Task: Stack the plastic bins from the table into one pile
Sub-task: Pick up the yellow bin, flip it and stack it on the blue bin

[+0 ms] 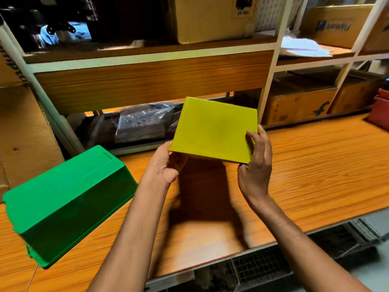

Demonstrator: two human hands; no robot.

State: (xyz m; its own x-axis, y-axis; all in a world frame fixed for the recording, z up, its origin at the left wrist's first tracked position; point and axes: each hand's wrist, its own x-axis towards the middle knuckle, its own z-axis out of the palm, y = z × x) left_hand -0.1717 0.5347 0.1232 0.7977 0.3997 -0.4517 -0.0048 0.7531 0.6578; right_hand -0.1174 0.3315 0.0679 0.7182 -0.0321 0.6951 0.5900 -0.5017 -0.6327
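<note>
A yellow plastic bin [214,128] is held upside down in the air above the wooden table [315,165], its flat bottom facing me. My left hand [166,165] grips its near left corner and my right hand [255,163] grips its near right edge. A green plastic bin [67,203] lies upside down on the table at the left, near the front edge. A red bin [380,114] shows at the far right edge of the table, partly cut off by the frame.
A shelf unit rises behind the table with cardboard boxes [214,17] on it and a dark plastic-wrapped bundle [145,121] underneath. A large cardboard sheet [23,131] leans at the left. Wire crates [273,268] sit below the table's front edge.
</note>
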